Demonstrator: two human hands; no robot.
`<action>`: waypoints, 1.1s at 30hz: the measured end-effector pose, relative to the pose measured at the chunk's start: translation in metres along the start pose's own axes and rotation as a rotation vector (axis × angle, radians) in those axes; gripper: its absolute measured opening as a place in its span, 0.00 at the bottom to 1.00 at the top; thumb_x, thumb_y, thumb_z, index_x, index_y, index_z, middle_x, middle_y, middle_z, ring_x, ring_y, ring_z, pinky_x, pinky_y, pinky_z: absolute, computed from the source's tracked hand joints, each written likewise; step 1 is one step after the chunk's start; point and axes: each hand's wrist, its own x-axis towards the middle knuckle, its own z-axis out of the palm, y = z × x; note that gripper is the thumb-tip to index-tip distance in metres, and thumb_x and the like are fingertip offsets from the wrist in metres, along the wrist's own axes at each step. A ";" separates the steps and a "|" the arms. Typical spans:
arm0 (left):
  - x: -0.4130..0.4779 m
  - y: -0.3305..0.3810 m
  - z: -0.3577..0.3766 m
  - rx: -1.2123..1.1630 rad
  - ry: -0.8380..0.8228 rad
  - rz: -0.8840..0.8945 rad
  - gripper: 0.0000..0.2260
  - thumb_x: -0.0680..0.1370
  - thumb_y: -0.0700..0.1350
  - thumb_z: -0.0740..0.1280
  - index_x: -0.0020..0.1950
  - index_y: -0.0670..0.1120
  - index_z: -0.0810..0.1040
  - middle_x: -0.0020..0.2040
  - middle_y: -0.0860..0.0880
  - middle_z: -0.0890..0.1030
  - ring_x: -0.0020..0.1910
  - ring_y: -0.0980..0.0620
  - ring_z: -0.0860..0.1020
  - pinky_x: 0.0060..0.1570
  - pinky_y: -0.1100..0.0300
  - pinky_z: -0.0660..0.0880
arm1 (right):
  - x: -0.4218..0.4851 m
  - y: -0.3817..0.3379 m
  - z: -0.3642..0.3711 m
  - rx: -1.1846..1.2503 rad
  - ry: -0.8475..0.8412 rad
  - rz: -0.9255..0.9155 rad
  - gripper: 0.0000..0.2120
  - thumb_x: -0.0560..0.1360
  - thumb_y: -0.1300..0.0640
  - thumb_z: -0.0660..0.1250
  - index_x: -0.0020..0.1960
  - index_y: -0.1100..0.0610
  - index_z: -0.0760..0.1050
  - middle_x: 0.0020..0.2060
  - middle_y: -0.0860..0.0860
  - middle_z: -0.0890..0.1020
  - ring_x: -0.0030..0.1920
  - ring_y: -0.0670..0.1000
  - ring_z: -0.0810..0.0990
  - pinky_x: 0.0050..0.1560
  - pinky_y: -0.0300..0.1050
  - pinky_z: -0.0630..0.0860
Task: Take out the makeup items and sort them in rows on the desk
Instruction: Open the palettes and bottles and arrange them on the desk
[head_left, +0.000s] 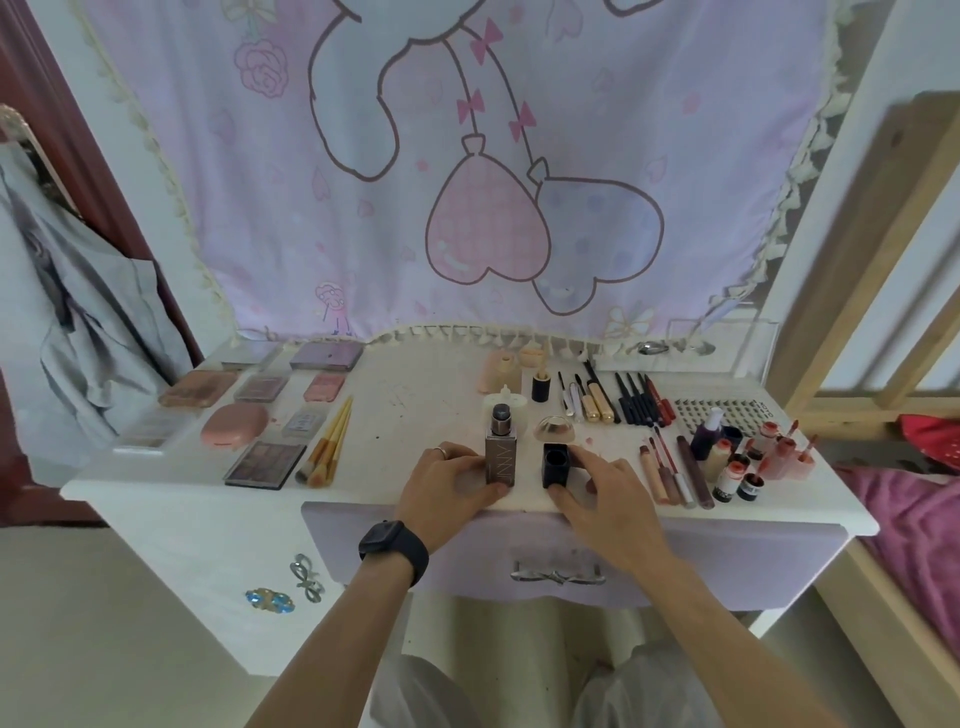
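Near the front edge of the white desk (415, 405), my left hand (447, 491) grips a square brown foundation bottle (500, 453) that stands upright with its pump top bare. My right hand (602, 493) holds a black square cap (556, 464), open end up, standing just right of the bottle. Behind them lie a clear domed lid (555, 428), a small black bottle (541, 387) and peach sponges (496, 370). Eyeshadow palettes (266, 462) and a pink compact (235, 425) lie in rows at the left, with brushes (328, 447) beside them.
Pencils and mascaras (631, 400) lie in a row at the back right, lip tubes and small jars (727, 462) at the front right. A shut lilac drawer (558, 551) sits below my hands. A pink curtain hangs behind, and a wooden bed frame (852, 291) stands on the right.
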 end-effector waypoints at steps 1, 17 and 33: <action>-0.001 0.001 0.000 0.006 0.004 0.001 0.19 0.73 0.58 0.74 0.60 0.50 0.83 0.54 0.58 0.72 0.57 0.57 0.71 0.55 0.65 0.66 | -0.001 0.000 -0.001 0.005 -0.009 0.002 0.23 0.79 0.47 0.66 0.72 0.48 0.70 0.43 0.34 0.70 0.50 0.48 0.70 0.48 0.43 0.66; -0.032 -0.070 -0.089 0.328 0.244 -0.130 0.17 0.81 0.48 0.62 0.70 0.51 0.74 0.71 0.50 0.69 0.68 0.49 0.70 0.59 0.49 0.76 | -0.032 -0.036 0.063 -0.060 0.168 -0.554 0.08 0.77 0.58 0.70 0.56 0.56 0.80 0.54 0.48 0.80 0.55 0.48 0.77 0.54 0.40 0.77; -0.010 -0.085 -0.091 0.412 0.143 -0.174 0.16 0.82 0.43 0.59 0.69 0.45 0.77 0.69 0.48 0.75 0.65 0.44 0.74 0.63 0.48 0.74 | -0.002 -0.062 0.118 -0.259 0.072 -0.771 0.23 0.76 0.59 0.71 0.70 0.58 0.75 0.69 0.52 0.77 0.69 0.52 0.75 0.67 0.48 0.75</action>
